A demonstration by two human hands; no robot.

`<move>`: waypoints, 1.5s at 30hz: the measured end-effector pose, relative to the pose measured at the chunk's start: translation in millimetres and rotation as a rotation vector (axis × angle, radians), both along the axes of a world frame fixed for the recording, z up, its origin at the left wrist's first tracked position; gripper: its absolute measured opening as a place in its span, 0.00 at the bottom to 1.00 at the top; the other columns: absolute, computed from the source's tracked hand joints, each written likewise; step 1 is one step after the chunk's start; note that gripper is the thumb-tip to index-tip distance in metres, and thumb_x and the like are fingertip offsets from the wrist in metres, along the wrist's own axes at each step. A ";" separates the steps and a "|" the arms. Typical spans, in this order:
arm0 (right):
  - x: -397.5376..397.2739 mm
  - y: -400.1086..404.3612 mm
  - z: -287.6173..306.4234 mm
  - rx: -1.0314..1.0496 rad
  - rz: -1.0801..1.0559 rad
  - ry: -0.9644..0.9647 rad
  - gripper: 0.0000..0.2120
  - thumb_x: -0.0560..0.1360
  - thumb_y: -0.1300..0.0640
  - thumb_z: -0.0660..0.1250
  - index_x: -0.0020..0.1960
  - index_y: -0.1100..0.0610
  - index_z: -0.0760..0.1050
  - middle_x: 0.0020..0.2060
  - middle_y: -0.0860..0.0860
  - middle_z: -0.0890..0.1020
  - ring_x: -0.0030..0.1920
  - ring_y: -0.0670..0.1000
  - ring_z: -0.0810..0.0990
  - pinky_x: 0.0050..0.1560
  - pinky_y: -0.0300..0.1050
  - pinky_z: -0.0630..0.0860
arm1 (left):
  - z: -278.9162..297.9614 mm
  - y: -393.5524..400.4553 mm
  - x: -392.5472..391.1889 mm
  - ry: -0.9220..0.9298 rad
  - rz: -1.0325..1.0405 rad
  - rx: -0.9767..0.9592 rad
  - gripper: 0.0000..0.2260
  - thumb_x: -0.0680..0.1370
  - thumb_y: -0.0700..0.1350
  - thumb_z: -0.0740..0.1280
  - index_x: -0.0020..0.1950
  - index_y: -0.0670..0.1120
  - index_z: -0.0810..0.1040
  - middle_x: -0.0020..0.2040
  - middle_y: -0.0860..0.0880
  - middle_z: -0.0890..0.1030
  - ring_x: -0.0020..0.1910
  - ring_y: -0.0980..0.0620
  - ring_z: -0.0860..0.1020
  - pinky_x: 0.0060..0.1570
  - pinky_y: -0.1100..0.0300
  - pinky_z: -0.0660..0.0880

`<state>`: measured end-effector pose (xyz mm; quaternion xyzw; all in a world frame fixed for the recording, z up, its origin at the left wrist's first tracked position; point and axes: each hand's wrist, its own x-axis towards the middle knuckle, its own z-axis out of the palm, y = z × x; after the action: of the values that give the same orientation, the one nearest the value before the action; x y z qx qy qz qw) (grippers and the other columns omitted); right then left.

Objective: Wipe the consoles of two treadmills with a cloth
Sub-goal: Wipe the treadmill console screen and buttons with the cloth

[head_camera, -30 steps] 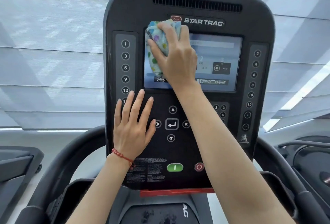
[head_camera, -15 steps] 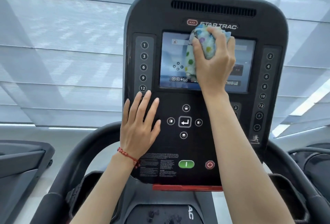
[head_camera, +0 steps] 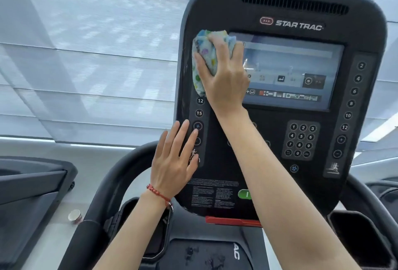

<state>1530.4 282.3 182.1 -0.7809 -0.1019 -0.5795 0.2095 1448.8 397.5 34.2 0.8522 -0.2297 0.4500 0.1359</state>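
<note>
A black Star Trac treadmill console (head_camera: 280, 7) fills the right half of the view, with a lit screen (head_camera: 290, 71) and button columns down both sides. My right hand (head_camera: 221, 76) grips a bunched pale cloth with coloured spots (head_camera: 204, 54) and presses it on the console's upper left, over the screen's left edge and the left button column. My left hand (head_camera: 172, 162) lies flat with straight fingers on the console's lower left edge. It wears a red bead bracelet.
A second treadmill (head_camera: 32, 183) stands at the left, and part of another (head_camera: 383, 188) shows at the far right. A small paper cup (head_camera: 75, 217) sits on the floor by the left handrail (head_camera: 120, 166). Window blinds (head_camera: 86, 54) hang behind.
My right hand swept the cloth from the screen's left to its upper middle, then back left onto the left button column. My left hand slid to the console's left edge. The view shifted left.
</note>
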 end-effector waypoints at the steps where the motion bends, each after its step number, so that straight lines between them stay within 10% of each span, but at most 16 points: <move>1: -6.6 0.9 -11.5 -0.028 0.013 -0.001 0.17 0.74 0.46 0.65 0.55 0.57 0.78 0.42 0.59 0.78 0.33 0.51 0.78 0.22 0.43 0.77 | -2.6 0.5 -1.5 -0.001 -0.003 0.003 0.19 0.78 0.44 0.60 0.69 0.41 0.67 0.70 0.40 0.65 0.71 0.42 0.63 0.67 0.43 0.64; 17: 10.8 16.1 17.7 0.021 -0.035 0.002 0.18 0.71 0.45 0.65 0.50 0.59 0.80 0.41 0.59 0.79 0.29 0.51 0.79 0.20 0.44 0.76 | -33.0 -1.2 -23.9 0.053 -0.065 0.050 0.20 0.78 0.43 0.61 0.70 0.40 0.66 0.70 0.38 0.64 0.71 0.41 0.63 0.68 0.45 0.64; 32: -59.7 -24.8 -80.5 -0.112 -0.102 0.081 0.16 0.75 0.45 0.64 0.55 0.56 0.73 0.43 0.58 0.79 0.36 0.50 0.79 0.27 0.40 0.76 | -27.6 -5.9 -27.8 0.075 -0.094 0.020 0.20 0.77 0.41 0.62 0.68 0.38 0.68 0.69 0.36 0.64 0.71 0.39 0.62 0.67 0.44 0.64; 45: -75.1 -80.0 -90.5 0.333 -0.271 0.105 0.16 0.73 0.47 0.67 0.54 0.58 0.78 0.43 0.61 0.77 0.39 0.49 0.75 0.36 0.35 0.71 | -22.9 -4.0 -24.7 0.075 -0.106 0.045 0.21 0.77 0.42 0.63 0.68 0.36 0.67 0.69 0.37 0.64 0.70 0.39 0.62 0.67 0.44 0.64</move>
<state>1455.3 202.3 91.7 -0.7713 0.1123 -0.5697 0.2608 1424.0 393.6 11.3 0.8580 -0.2794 0.4045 0.1489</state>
